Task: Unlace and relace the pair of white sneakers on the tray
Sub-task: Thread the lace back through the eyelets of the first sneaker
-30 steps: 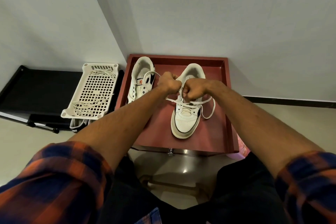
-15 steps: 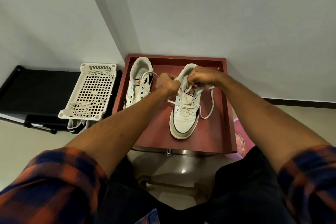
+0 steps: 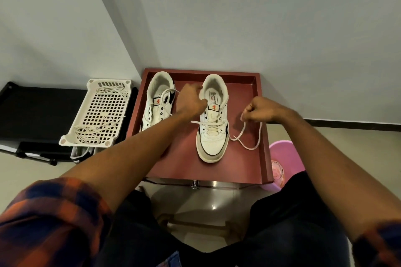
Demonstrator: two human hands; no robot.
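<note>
The red tray (image 3: 265, 141) held both white sneakers, heels toward the wall. The left sneaker (image 3: 157, 106) lay at the tray's left side with its eyelets mostly bare. The right sneaker (image 3: 213, 134) stood near the middle, and its lace (image 3: 236, 139) was threaded only through the lower eyelets.

Left of the tray, a white perforated basket (image 3: 85, 142) contained loose laces (image 3: 93, 132), with a dark shoe (image 3: 79, 155) tucked beneath it. A pink tub (image 3: 288, 154) showed just past the tray's right wall; what it held could not be made out.

The left hand (image 3: 191, 102) sat between the two sneakers, against the right sneaker's collar. Its fingers were clenched on one end of the lace, which ran taut from under the wrist to the eyelets. The right hand (image 3: 258, 110) hovered right of that sneaker, its fingers (image 3: 246, 115) pinching the other end, and a slack loop drooped from it onto the tray floor.

Half a second before, the right hand had been over the sneaker's tongue. By now it had swung out to the right, uncovering the tongue label and insole and drawing the lace sideways. The left hand had hardly moved.
</note>
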